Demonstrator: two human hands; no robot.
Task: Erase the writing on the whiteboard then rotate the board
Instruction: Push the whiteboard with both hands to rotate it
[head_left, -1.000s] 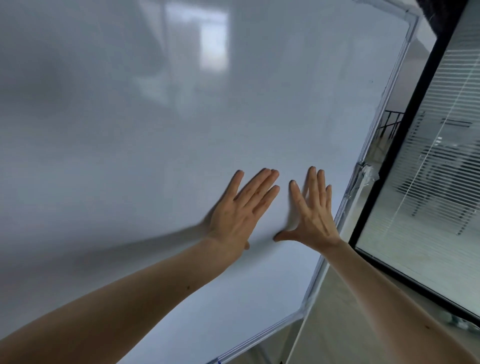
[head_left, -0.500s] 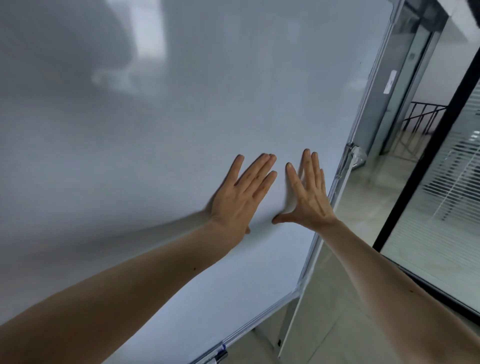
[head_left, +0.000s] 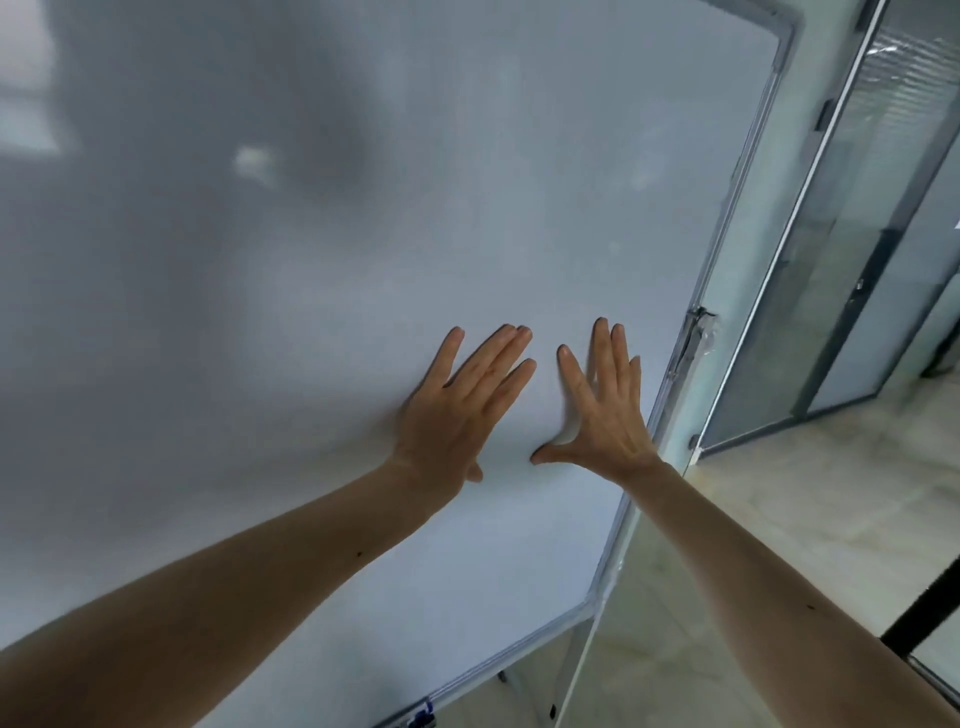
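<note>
A large whiteboard (head_left: 322, 270) with a silver metal frame fills most of the view, and its glossy surface shows no writing. My left hand (head_left: 457, 410) lies flat against the board with fingers spread. My right hand (head_left: 602, 410) presses flat beside it, close to the board's right frame edge (head_left: 691, 353), where a pivot bracket (head_left: 696, 325) sits. Neither hand holds anything.
A glass partition with metal frames (head_left: 852, 260) stands to the right of the board. Pale tiled floor (head_left: 779, 530) shows below it. A black post (head_left: 919, 608) crosses the lower right. The board's stand legs (head_left: 566, 670) and a blue-tipped marker (head_left: 421, 714) sit at the bottom edge.
The board's right edge has swung away, revealing more of the glass partition and floor behind it. Both hands stay flat on the board in the same spots.
</note>
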